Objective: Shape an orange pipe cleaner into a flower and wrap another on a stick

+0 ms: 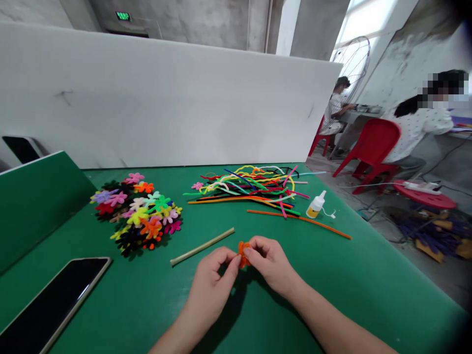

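Note:
Just above the green table, an orange pipe-cleaner flower [243,254] is pinched between my two hands. My left hand [214,280] grips its left edge with thumb and forefinger. On the opposite side, my right hand [271,265] holds it the same way, its thumb lying over part of the petals. A thin greenish stick [202,247] lies to the left of my hands, apart from them. Beyond my right hand rests a single orange pipe cleaner [299,220]. Finished-looking flowers in many colours form a pile [142,216] at the left.
Loose pipe cleaners [250,187] lie heaped at the back, with a small glue bottle [316,205] to their right, its cap hanging off. A phone [55,302] is at front left. A white panel [177,103] borders the table's back. Two people sit beyond, near red chairs [372,142].

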`<state>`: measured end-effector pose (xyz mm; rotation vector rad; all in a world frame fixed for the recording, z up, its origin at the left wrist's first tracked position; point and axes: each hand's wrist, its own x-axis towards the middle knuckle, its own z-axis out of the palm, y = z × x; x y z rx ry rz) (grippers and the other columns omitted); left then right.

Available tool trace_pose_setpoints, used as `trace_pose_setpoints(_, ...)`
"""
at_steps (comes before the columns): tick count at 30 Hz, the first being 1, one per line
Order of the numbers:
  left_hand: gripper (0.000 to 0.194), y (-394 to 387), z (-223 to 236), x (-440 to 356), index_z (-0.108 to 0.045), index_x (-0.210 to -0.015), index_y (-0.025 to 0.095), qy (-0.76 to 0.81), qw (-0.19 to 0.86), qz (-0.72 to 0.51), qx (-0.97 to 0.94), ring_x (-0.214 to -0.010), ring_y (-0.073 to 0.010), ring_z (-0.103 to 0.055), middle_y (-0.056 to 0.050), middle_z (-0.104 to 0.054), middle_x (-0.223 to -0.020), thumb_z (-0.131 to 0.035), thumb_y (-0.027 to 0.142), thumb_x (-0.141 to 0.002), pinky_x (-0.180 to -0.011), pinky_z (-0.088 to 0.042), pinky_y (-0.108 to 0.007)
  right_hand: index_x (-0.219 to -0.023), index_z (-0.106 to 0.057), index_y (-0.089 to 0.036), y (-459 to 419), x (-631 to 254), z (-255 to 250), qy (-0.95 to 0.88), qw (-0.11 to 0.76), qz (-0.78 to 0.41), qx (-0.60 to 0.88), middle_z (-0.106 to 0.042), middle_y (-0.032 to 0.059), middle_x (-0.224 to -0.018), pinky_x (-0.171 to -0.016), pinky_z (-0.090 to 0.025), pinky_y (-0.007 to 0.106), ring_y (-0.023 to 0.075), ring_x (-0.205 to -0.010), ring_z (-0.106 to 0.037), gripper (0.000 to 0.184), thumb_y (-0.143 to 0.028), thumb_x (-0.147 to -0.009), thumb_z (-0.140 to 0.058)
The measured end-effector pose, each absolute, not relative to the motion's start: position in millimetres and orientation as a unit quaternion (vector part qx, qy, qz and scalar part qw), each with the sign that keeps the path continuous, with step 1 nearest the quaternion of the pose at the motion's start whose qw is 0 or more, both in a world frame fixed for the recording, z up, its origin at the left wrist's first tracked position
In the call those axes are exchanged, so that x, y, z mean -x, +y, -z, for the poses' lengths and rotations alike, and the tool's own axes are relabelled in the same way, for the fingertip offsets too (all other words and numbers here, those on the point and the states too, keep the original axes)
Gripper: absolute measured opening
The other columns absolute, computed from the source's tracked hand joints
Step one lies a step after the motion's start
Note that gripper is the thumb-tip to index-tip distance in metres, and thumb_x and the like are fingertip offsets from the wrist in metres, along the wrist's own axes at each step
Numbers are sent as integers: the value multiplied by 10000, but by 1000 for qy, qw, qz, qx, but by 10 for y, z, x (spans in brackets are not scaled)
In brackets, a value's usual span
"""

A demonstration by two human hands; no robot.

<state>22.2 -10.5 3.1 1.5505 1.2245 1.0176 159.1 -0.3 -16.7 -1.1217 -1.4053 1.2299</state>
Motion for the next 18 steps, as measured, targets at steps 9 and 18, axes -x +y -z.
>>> trace_pose_setpoints(9,205,-76,-45,-185,-566,-581,174,488,412,-386,-666,-539,-122,-439,21,-493,-548,-502,258,-756,-532,-336,-213,-592,-505,-138,19,-1606,195,-559,469,-506,459,-514,-17,-547,-491,-332,213,86,-499,-425,271,-354,-753,-534)
trace_pose_setpoints(18,220,-29,-23,-166,-525,-592,165,462,569,-390,-558,-511,-99,-410,42,-472,-525,-508,303,-762,-507,-332,-204,-613,-527,-129,-11,-1605,146,-567,452,-550,414,-506,-15,-552,-488,-316,211,81,-497,-412,263,-352,-751,-550)
